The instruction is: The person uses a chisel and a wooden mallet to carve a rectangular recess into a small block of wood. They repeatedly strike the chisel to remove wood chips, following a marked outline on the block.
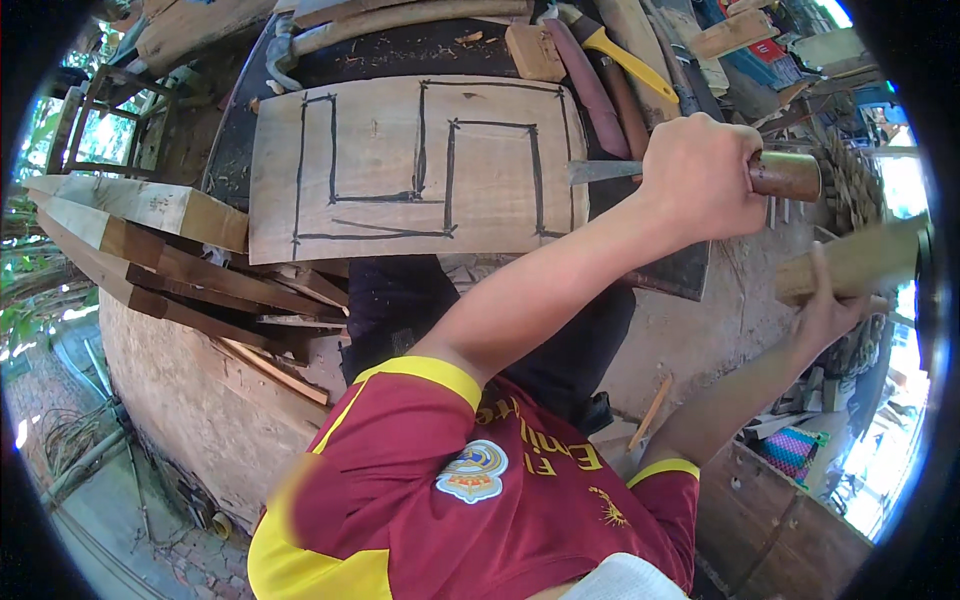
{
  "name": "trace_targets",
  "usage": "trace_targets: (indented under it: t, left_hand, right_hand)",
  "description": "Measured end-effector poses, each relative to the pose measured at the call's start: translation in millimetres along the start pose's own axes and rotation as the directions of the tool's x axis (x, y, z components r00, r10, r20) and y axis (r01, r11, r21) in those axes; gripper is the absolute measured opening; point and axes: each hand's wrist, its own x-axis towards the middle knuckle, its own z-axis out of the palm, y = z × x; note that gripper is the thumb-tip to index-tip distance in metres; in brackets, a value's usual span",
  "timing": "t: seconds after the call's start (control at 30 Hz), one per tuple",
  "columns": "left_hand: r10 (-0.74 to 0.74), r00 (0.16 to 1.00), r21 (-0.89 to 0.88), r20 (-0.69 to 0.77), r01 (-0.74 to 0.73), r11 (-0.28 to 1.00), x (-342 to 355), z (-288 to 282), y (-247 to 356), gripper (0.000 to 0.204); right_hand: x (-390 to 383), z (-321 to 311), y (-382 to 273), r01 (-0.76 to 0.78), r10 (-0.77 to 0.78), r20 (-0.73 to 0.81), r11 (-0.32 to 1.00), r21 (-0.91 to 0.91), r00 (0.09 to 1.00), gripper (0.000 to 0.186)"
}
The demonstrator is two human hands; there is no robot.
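My left hand (700,178) is closed round the wooden handle of a chisel (785,176). The chisel lies nearly level, and its flat metal blade overlaps the right edge of a pale wooden board (380,160); whether it touches the wood I cannot tell. Thick black lines on the board form a stepped, angular outline. Out to the right, my right hand (835,305) grips a thick wooden block (850,262), slightly blurred and held up away from the chisel.
Beyond the board lie a hammer-like tool (283,60) with a long wooden handle, a small wood block (535,52) and a yellow-handled tool (630,62). Cut timber pieces (170,240) stack up at the left. A dark workbench (675,270) supports the board.
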Motion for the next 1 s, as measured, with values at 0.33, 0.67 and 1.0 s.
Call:
trace_targets:
  t: [0.33,0.67,1.0]
  left_hand:
    - [-0.013,1.000,0.024,0.008,0.013,1.000,-2,0,0,0.017]
    - [-0.019,0.997,0.100,0.079,0.011,0.995,-2,6,-1,0.019]
    - [-0.031,0.993,0.124,0.118,0.016,0.992,-3,9,-4,0.017]
  right_hand:
    - [-14,5,11,0.312,-0.244,0.232,0.891,-0.330,0.942,0.053]
    - [-31,18,9,0.260,-0.197,0.245,0.930,-0.260,0.949,0.055]
    - [-33,18,22,-0.096,0.090,0.054,0.989,0.114,0.994,0.038]
